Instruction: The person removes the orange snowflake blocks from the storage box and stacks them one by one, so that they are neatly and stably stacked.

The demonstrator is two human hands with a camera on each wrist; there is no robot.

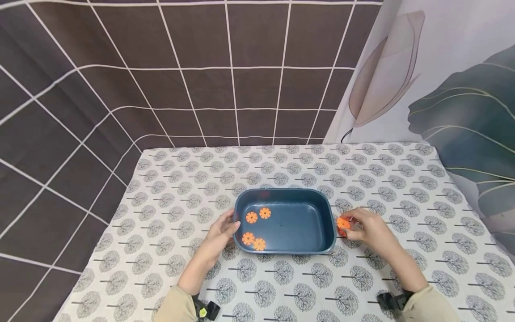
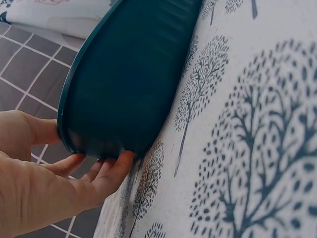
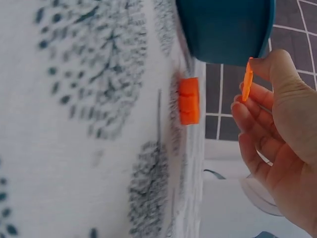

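A dark blue rectangular plastic basin (image 1: 281, 253) stands on the patterned tablecloth. Its left end is gripped by my left hand (image 1: 219, 235), with the thumb at the rim and the other fingers against the outer wall (image 2: 114, 119). Inside the basin, toward its left side, lie several notched orange discs (image 1: 264, 213). Just past the basin's right end, my right hand (image 1: 366, 228) pinches one orange notched disc (image 3: 248, 82) edge-on between thumb and fingers. Below that hand, a small stack of orange discs (image 3: 189, 101) rests on the cloth close to the basin.
The table is covered by a white cloth (image 1: 181, 192) printed with grey trees. Behind it hangs a dark curtain (image 1: 257, 89) with a white grid, and a pale leaf-patterned curtain (image 1: 442, 103) hangs at the right. A thin dark cable (image 1: 347, 134) shows at the table's back edge.
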